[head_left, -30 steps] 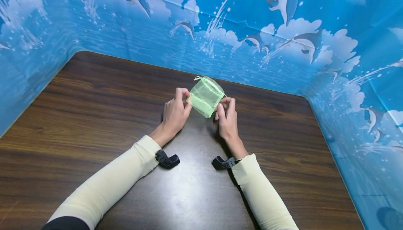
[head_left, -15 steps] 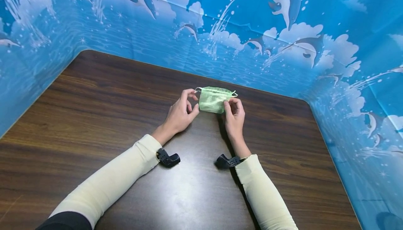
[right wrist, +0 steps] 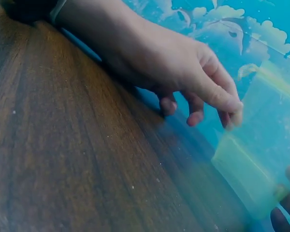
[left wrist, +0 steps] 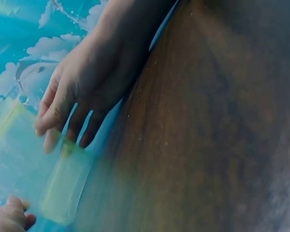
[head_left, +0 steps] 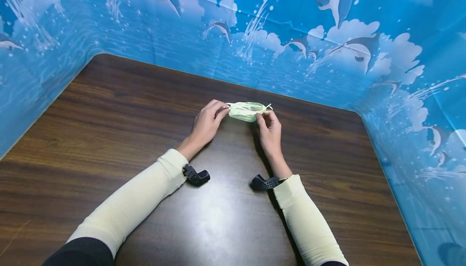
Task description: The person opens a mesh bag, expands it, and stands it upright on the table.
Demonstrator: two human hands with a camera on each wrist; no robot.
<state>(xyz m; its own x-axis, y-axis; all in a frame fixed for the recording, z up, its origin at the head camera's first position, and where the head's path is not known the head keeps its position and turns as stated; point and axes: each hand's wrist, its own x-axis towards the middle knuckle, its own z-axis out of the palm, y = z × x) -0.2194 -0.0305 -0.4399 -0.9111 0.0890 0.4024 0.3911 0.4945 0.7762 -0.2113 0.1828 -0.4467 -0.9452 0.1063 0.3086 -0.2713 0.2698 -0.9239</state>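
A small see-through green mesh drawstring pouch (head_left: 247,111) is held up between both hands near the far side of the table. In the head view it looks flattened, tilted almost edge-on. The left hand (head_left: 206,122) pinches its left edge between thumb and fingertips, by the cord. On the right side, the right hand (head_left: 270,134) grips the pouch between thumb and index finger. White cord ends stick out past that side. Both wrist views show the pouch (left wrist: 70,183) spread between the two hands, its lower band a stronger yellow-green.
The dark wood-grain table (head_left: 127,136) runs beneath both arms. A blue cloth backdrop (head_left: 164,43) printed with dolphins encloses its far edge and both sides. Each wrist carries a black camera mount (head_left: 196,175), and pale sleeves cover the forearms.
The pouch has turned from showing its broad face to nearly edge-on. The left hand loosened from its edge half a second ago and now pinches it again higher up; the right hand keeps hold.
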